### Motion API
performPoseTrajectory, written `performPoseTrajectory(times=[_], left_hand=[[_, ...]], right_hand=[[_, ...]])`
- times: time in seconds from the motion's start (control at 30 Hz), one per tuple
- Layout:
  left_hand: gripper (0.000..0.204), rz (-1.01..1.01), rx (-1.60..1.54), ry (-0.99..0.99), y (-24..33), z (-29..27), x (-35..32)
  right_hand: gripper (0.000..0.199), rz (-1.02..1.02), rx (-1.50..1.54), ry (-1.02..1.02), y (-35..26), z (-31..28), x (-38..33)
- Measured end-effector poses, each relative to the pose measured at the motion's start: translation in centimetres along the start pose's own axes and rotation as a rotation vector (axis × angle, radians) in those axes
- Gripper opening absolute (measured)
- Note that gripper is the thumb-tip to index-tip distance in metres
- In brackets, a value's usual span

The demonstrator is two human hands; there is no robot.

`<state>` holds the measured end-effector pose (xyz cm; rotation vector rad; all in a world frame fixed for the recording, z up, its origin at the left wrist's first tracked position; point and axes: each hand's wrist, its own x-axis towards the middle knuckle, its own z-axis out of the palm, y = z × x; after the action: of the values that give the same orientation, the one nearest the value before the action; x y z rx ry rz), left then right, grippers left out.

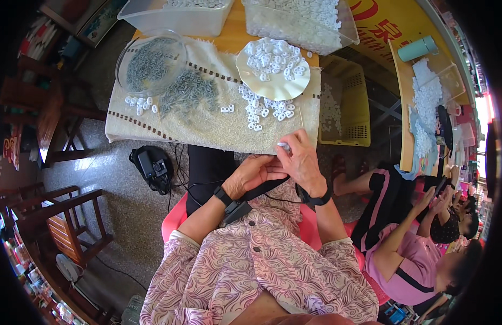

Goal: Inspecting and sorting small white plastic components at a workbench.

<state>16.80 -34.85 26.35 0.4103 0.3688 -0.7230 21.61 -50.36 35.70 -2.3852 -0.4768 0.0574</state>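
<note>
My right hand (pixel 303 164) pinches a small white plastic piece (pixel 283 145) between thumb and fingertips, just off the near edge of the towel-covered table. Below it my left hand (pixel 255 172) is turned palm up, its fingers stretched out toward the right hand and nothing visible in it. On the cream towel (pixel 218 132) lie loose white two-holed pieces (pixel 253 111) and a heap of small grey metal pins or screws (pixel 188 92). A scalloped cream plate (pixel 286 89) holds more white pieces. More grey bits fill a clear round bowl (pixel 121 70).
Two translucent bins (pixel 172 21) (pixel 294 38) of white pieces stand at the far side. A yellow crate (pixel 356 100) is beside the table. At right, a person in pink (pixel 402 260) sits near another table (pixel 405 119). A black device (pixel 151 167) with cables hangs at left.
</note>
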Motion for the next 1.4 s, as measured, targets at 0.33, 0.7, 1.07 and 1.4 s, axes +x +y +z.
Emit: performPoseTrajectory(times=[0.33, 0.7, 1.07, 1.4], left_hand=[[0.023, -0.09, -0.041, 0.071, 0.4, -0.1, -1.0], [0.014, 0.715, 0.056, 0.471, 13.2, -1.1, -14.2], [0.026, 1.356, 0.134, 0.621, 26.9, -10.9, -18.3], [0.048, 1.477, 0.335, 0.775, 30.7, -11.3, -15.2]], right_hand=[[0.018, -0.084, 0.073, -0.104, -3.7, 0.0, -3.1], [0.008, -0.067, 0.114, 0.09, -2.5, -2.0, -1.0], [0.007, -0.057, 0.097, 0.086, -1.8, -0.6, -1.6], [0.008, -0.035, 0.047, 0.063, -1.5, -0.2, -2.2]])
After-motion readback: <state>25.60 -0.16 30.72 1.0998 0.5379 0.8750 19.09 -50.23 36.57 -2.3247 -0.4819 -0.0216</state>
